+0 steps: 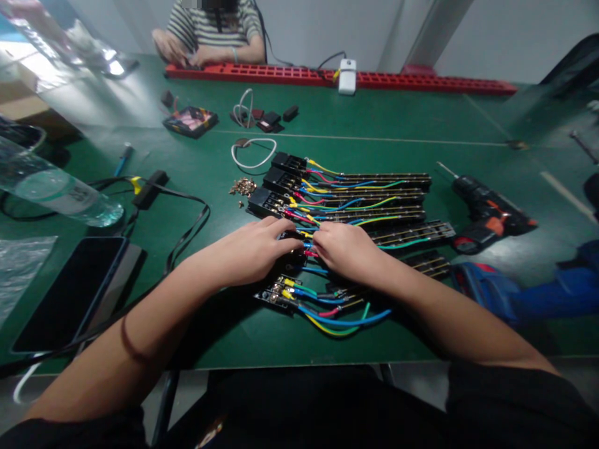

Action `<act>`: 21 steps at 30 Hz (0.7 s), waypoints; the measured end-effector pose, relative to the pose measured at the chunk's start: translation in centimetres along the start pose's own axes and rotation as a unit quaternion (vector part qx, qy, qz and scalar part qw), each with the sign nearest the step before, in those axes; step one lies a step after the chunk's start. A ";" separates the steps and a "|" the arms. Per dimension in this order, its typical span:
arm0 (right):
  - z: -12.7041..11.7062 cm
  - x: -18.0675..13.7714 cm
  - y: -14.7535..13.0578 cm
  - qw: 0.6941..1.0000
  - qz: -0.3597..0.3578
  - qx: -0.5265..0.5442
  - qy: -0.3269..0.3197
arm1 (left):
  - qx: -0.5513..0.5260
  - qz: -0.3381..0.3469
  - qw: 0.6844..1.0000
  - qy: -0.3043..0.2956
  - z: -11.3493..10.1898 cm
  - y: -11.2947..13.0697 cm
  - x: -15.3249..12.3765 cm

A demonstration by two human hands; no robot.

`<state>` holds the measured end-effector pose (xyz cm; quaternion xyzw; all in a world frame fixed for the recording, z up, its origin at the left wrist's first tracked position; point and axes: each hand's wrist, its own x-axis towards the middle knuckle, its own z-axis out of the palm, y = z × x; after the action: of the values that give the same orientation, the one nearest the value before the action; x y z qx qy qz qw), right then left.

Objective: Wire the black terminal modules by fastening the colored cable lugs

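Observation:
Several long black strips (384,195) with metal rails lie side by side on the green table. A black socket block (289,163) sits at the left end of the farthest strip, with blue, red, yellow and green wires running off it. My left hand (255,252) is closed over a similar block in the middle of the row, its fingers hiding most of it. Close beside it, my right hand (346,249) pinches a wire at that block, the wire's end hidden by the fingers. Nearest me lies a unit with exposed brass terminals (276,293) and looping wires.
Small brass screws (244,186) are piled left of the blocks. A black power drill (491,215) and a blue tool (515,290) lie right. At left are a phone (70,293), a bottle (70,190) and black cable (187,240). A person (224,37) sits behind the red rail (281,73).

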<state>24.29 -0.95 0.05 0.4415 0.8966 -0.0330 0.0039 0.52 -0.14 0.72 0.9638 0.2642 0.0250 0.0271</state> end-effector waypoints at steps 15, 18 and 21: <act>-0.1 -0.3 0.1 1.000 -0.003 0.001 0.006 | -0.045 0.004 0.999 0.017 -0.1 -0.4 -0.3; -0.1 -0.3 0.1 1.000 0.000 0.006 0.004 | -0.077 0.005 0.996 0.036 0.0 -0.6 -0.4; -0.2 -0.3 0.0 1.000 0.004 0.011 0.005 | -0.111 0.007 0.992 0.055 0.1 -0.9 -0.5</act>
<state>24.46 -1.18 0.29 0.4455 0.8944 -0.0403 -0.0056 -0.41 0.37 0.59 0.9538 0.2538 0.1070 0.1197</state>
